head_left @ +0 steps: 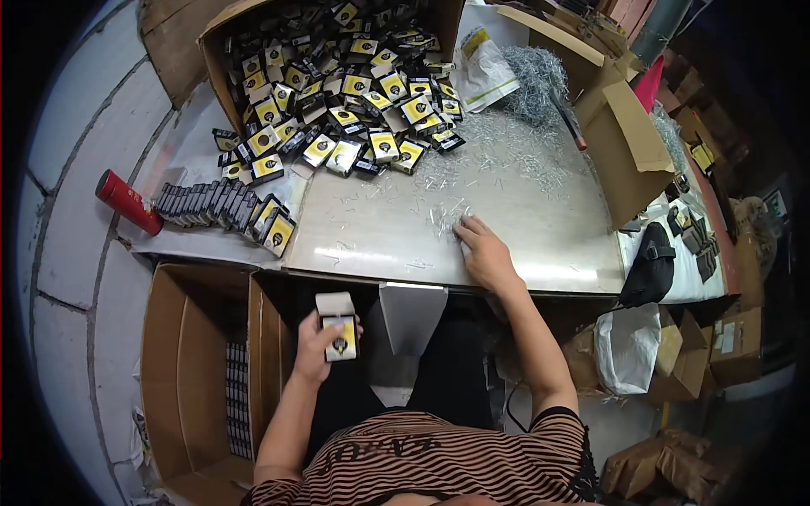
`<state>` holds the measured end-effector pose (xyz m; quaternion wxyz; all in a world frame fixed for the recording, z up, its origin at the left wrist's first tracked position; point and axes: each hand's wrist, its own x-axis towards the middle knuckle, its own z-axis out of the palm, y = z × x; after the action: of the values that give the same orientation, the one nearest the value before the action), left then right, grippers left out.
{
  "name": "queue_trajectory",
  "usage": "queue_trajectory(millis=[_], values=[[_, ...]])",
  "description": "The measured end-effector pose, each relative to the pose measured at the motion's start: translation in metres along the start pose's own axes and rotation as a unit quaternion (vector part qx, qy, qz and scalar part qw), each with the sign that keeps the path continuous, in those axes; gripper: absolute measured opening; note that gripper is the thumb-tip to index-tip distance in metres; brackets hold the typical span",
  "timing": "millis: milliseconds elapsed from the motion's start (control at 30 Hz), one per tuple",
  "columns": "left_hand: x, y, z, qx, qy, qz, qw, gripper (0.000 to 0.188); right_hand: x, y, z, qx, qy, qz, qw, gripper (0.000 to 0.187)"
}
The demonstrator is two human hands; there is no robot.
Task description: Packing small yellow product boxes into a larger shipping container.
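My left hand grips a small black, yellow and white carton below the table's front edge, thumb across its front. The carton's top flap stands up, its pale inner side showing. My right hand rests on the metal tabletop, fingers stretched toward a loose scatter of small clear or silvery slivers. The fingertips touch the tabletop at the edge of that scatter. Whether any sliver lies under them is hidden.
A tipped cardboard box spills many similar cartons at the back left. A row of cartons stands near a red cylinder. Tangled slivers heap beside a white bag. An open cardboard box with packed rows sits lower left.
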<state>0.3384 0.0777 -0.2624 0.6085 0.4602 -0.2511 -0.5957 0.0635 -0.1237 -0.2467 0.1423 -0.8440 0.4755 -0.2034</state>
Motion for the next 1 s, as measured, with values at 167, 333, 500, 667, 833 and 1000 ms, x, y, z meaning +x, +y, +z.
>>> queue_trajectory(millis=[167,333,500,667,833,1000], values=[[-0.018,-0.081,-0.04,0.216,-0.019,-0.12,0.969,0.033,-0.016,-0.007,0.004,0.136,0.118,0.05,0.982,0.041],[0.011,-0.15,-0.015,0.295,-0.202,-0.18,0.916,0.023,-0.023,-0.075,0.062,-0.029,0.072,-0.04,0.996,0.046],[0.01,-0.135,-0.015,0.144,-0.223,-0.254,0.93,0.041,-0.057,-0.105,0.011,0.139,0.03,0.01,0.99,0.036],[0.004,-0.143,-0.04,-0.017,-0.272,-0.271,0.923,0.07,-0.093,-0.107,-0.004,0.183,0.065,0.005,0.981,0.029],[-0.005,-0.143,-0.028,-0.022,-0.26,-0.213,0.942,0.075,-0.139,-0.096,0.038,0.298,0.04,0.095,0.949,0.026],[-0.002,-0.15,-0.003,0.111,-0.171,-0.189,0.96,0.047,-0.174,-0.105,0.093,0.13,-0.116,0.039,0.984,0.029]])
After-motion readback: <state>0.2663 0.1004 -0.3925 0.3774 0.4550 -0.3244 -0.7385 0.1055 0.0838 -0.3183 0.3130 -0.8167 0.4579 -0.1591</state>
